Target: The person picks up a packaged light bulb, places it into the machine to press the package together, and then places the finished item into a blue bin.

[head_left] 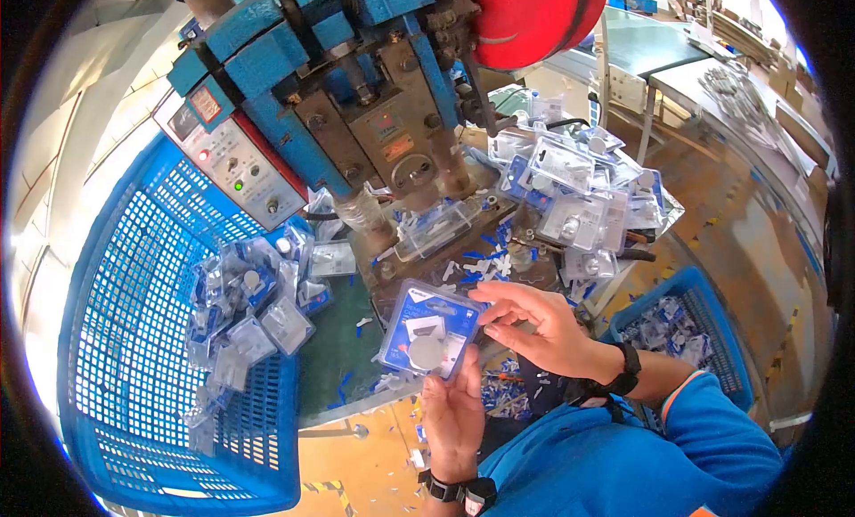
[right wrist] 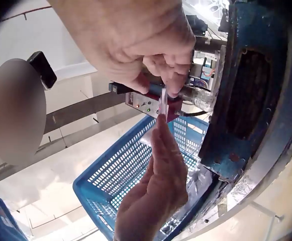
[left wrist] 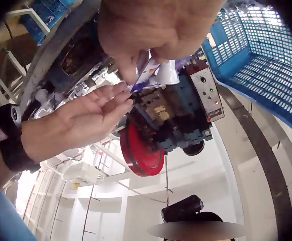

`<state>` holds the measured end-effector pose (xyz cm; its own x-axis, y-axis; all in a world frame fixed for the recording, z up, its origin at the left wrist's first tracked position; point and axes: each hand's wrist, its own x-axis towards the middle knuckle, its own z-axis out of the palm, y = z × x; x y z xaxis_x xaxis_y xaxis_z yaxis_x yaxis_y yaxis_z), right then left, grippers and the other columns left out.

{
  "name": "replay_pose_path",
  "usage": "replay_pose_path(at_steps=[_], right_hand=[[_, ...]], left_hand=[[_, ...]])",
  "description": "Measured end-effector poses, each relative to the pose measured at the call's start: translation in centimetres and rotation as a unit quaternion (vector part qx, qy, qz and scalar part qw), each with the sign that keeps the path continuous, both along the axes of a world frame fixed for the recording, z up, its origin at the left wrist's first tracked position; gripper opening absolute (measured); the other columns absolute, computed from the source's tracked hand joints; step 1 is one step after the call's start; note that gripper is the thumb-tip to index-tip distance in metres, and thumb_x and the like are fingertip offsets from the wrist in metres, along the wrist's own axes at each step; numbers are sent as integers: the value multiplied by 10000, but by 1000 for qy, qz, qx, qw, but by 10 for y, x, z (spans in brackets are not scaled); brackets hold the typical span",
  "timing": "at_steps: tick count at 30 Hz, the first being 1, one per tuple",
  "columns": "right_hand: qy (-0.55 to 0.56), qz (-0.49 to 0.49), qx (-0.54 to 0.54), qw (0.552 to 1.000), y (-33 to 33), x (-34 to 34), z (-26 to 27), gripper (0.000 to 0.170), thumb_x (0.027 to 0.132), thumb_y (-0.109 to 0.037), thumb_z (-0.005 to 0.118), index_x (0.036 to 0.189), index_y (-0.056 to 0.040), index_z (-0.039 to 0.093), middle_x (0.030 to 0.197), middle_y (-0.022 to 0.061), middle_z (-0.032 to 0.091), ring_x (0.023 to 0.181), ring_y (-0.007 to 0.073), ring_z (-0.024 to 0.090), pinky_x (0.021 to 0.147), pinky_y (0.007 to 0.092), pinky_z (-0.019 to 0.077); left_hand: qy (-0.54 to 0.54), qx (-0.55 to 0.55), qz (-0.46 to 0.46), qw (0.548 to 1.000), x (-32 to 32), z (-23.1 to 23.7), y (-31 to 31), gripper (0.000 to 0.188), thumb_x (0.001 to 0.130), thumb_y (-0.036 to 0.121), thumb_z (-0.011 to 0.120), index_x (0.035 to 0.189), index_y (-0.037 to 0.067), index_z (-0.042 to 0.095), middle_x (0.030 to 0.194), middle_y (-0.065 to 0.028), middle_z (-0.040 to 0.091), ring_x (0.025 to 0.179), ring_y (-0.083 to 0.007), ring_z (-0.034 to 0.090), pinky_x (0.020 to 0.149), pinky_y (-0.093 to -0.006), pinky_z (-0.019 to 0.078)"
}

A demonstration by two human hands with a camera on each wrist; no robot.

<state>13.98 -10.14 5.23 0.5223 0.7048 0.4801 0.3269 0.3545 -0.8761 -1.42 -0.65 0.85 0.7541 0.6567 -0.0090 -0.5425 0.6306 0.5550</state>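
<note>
My left hand [head_left: 452,423] pinches the lower right edge of a clear blister pack [head_left: 443,314] with a blue printed card and a round white disc inside. The pack faces up toward the head camera, just in front of the press. Beside its right edge is my right hand [head_left: 548,334], fingers loosely extended and fingertips right at the edge. From the right wrist, the pack [right wrist: 163,103] appears edge-on between both hands. In the left wrist view my left hand [left wrist: 156,30] covers much of the pack, and the right palm is turned toward the camera.
A blue-and-steel press [head_left: 383,116] with a red wheel [head_left: 539,23] stands ahead, its control box [head_left: 232,161] at left. Blister packs are heaped at left [head_left: 254,312] and right [head_left: 579,192]. Blue baskets stand left [head_left: 116,321] and right [head_left: 726,330]. Blue and white scraps [head_left: 490,268] litter the press bed.
</note>
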Motion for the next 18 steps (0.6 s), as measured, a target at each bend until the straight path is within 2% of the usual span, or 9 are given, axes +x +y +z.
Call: replay_pose_path(at_steps=[7, 10, 11, 12, 13, 14, 16, 17, 18], right_hand=[[115, 13, 4, 993, 0, 5, -9, 427, 878, 24, 680, 1289, 18, 564, 1165, 99, 656, 982, 123, 645, 830, 263, 550], [99, -15, -30, 995, -12, 14, 7, 364, 871, 14, 695, 1227, 17, 615, 1113, 83, 678, 931, 107, 651, 770, 250, 555], [64, -69, 19, 995, -15, 17, 14, 269, 861, -36, 712, 1127, -7, 683, 984, 82, 716, 860, 81, 657, 674, 232, 535], [-31, -128, 15, 991, -24, 23, 24, 263, 845, -27, 717, 1106, -15, 694, 962, 81, 716, 836, 96, 660, 664, 243, 532], [-125, -184, 9, 975, -39, 35, 37, 257, 828, -17, 722, 1085, -24, 705, 940, 79, 716, 812, 112, 664, 653, 254, 530], [-217, -238, 3, 947, -50, 49, 48, 253, 811, -7, 728, 1063, -32, 717, 919, 78, 716, 787, 127, 667, 643, 264, 528], [-417, -334, 53, 844, -64, 84, 69, 244, 757, 10, 737, 994, -47, 734, 873, 84, 702, 750, 201, 666, 634, 302, 524], [-459, -345, 45, 818, -70, 99, 76, 230, 751, 13, 735, 974, -44, 730, 864, 82, 698, 760, 219, 666, 647, 317, 531], [-499, -355, 37, 790, -75, 112, 82, 217, 744, 15, 734, 953, -42, 725, 855, 79, 695, 769, 237, 666, 661, 332, 539]], left_hand=[[0, -13, -61, 998, 10, -6, -2, 547, 951, 282, 625, 1390, 29, 418, 1349, -182, 548, 1223, -331, 568, 1055, -422, 473], [25, 12, -106, 994, 16, -5, 1, 498, 973, 264, 586, 1379, 26, 423, 1358, -210, 531, 1220, -367, 562, 1020, -444, 493], [39, 23, -134, 990, 18, 2, 0, 467, 988, 255, 557, 1371, 21, 429, 1364, -223, 522, 1217, -382, 561, 1000, -448, 505], [53, 36, -161, 985, 19, 10, -1, 437, 1003, 245, 528, 1363, 15, 435, 1371, -236, 512, 1213, -396, 559, 981, -451, 516], [89, 91, -140, 982, 18, 18, -3, 359, 1002, 222, 526, 1288, 8, 498, 1301, -258, 563, 1155, -428, 591, 933, -463, 535], [107, 120, -134, 978, 15, 20, 0, 329, 997, 212, 533, 1254, 8, 519, 1263, -257, 585, 1122, -421, 610, 915, -462, 543], [145, 175, -119, 966, 0, 18, 15, 272, 986, 192, 546, 1187, 8, 561, 1186, -257, 630, 1056, -407, 647, 879, -459, 558], [147, 165, -106, 970, -6, 21, 24, 218, 976, 179, 563, 1108, 10, 595, 1079, -253, 670, 970, -380, 680, 837, -445, 572], [129, 161, -93, 974, -13, 21, 33, 204, 988, 163, 545, 1114, 14, 606, 1067, -231, 675, 962, -351, 679, 835, -425, 564]])
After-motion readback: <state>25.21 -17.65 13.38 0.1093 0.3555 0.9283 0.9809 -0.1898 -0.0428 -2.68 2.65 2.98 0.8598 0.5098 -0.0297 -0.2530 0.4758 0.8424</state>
